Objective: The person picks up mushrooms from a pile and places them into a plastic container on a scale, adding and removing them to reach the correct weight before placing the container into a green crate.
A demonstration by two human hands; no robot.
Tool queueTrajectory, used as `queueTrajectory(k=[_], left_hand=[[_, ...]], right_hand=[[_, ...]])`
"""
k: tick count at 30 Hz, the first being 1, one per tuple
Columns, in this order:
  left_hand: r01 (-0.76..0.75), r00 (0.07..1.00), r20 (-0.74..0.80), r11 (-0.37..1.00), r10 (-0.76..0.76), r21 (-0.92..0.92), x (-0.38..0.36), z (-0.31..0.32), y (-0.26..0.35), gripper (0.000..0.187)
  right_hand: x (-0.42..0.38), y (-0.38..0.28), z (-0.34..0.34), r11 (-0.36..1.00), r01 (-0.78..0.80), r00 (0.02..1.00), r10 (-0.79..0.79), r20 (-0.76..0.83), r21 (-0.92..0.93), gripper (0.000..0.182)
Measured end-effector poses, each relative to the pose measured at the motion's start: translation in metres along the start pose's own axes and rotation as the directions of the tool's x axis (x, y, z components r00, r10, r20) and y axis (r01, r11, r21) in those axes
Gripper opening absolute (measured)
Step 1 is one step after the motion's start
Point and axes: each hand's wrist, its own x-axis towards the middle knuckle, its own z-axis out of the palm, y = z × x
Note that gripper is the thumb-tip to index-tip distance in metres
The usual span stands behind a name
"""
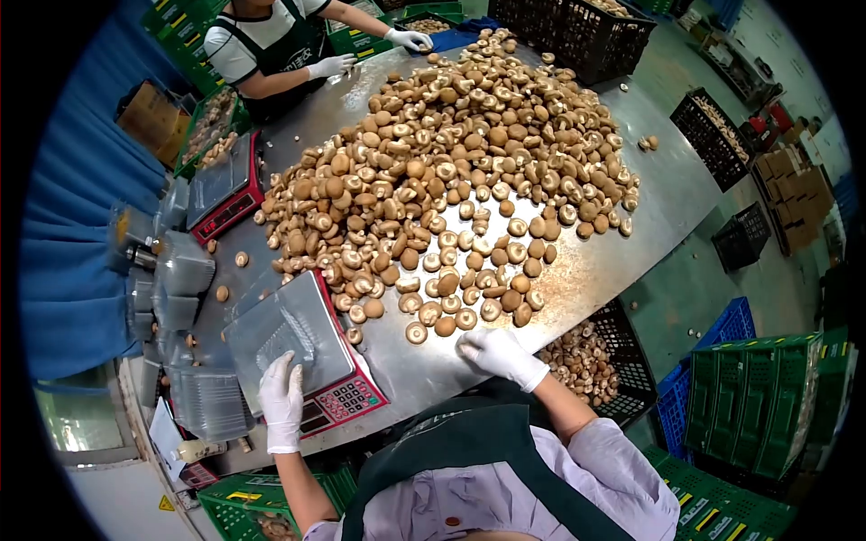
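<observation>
The left hand (282, 398), in a white glove, lies with its fingers straight and a little spread on the clear plastic tray (287, 335); this tray sits on the red electronic scale with a grey plate (336, 389) at the near left edge of the shiny steel table (631, 216); the fingers press flat and do not grip anything. The right hand (499, 353), also in a white glove, rests palm down on the table near its near edge, fingers open and spread, just beside the closest brown round mushrooms (451, 180); it holds nothing. Below the near right edge stands a black plastic crate (622, 370) with more mushrooms inside; beside it are a blue plastic crate (722, 329) and green plastic crates (758, 406). Along the left edge of the table stands a stack of clear plastic trays (203, 401), and further along it a 2nd red scale (225, 189). The big pile of mushrooms covers the middle of the table and reaches to the far edge; a few single mushrooms lie apart near the right edge. At the far left corner another person in a dark apron has 2 gloved hands (336, 65) at the pile. Behind the far edge is a large black basket (568, 36).
</observation>
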Motion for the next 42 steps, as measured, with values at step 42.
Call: queueTrajectory(k=[42], left_hand=[[0.905,0.409,0.844,-0.274,0.346,-0.326,0.041,0.208,0.188,0.045]], right_hand=[[0.083,0.174,-0.109,0.877,-0.43,0.725,0.477,-0.496,0.215,0.035]])
